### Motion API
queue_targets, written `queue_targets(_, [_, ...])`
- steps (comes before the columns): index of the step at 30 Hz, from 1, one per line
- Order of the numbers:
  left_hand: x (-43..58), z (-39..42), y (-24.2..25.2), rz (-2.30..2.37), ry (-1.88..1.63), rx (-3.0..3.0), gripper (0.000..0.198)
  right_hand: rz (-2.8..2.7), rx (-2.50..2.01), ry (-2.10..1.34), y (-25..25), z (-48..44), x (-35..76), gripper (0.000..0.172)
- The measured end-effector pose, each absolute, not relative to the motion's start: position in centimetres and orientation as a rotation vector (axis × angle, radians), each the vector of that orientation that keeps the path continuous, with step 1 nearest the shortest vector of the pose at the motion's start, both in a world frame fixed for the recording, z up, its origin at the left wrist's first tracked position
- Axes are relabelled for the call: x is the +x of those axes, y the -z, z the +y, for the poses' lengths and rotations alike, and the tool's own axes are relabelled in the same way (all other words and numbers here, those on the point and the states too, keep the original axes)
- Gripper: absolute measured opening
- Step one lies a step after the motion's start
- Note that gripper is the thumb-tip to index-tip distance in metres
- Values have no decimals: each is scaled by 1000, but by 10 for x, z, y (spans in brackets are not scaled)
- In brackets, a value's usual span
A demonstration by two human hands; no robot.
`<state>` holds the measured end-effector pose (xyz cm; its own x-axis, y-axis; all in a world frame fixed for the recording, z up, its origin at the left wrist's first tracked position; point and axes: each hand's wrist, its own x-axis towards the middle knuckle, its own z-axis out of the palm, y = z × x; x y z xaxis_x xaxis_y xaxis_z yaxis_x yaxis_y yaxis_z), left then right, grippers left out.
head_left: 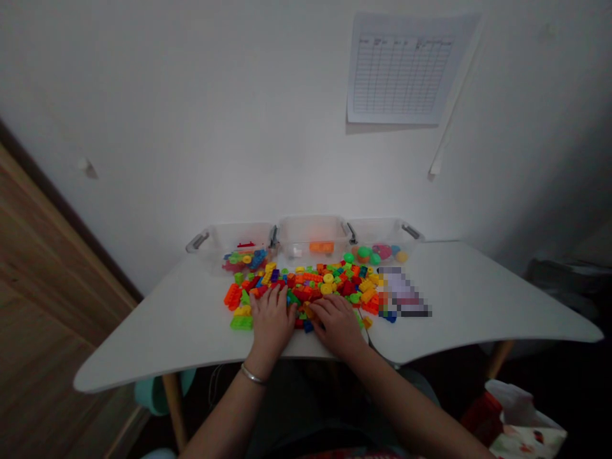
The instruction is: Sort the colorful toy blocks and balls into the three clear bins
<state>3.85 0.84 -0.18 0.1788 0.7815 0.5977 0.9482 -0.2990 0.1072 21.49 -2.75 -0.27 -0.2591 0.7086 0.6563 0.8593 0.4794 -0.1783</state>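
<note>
Handily, bricks [313, 278] are lying within reach at lower centre, left hand [273, 315] resting spread and unclenched, right hand [338, 322] arching, its grip unclear.

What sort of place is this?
Likely an indoor room, perhaps in a home or small workspace: a white table stands against a pale wall, plastic toy bricks are heaped on it, and a printed grid sheet hangs above.
</note>
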Motion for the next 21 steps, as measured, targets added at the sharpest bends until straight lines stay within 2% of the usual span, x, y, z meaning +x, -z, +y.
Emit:
queue_targets(6, [37, 4, 0, -1601, 869, -2183, 41, -2049, -1312, 287, -1, -26, 211, 25])
queue_targets(12, [36, 2, -3, -1580, 890, -2195, 40, -1992, -1338, 273, -2, -27, 211, 16])
queue_targets(21, [36, 4, -1, -1611, 869, -2210, 40, -1854, -1364, 131, -7, -29, 223, 24])
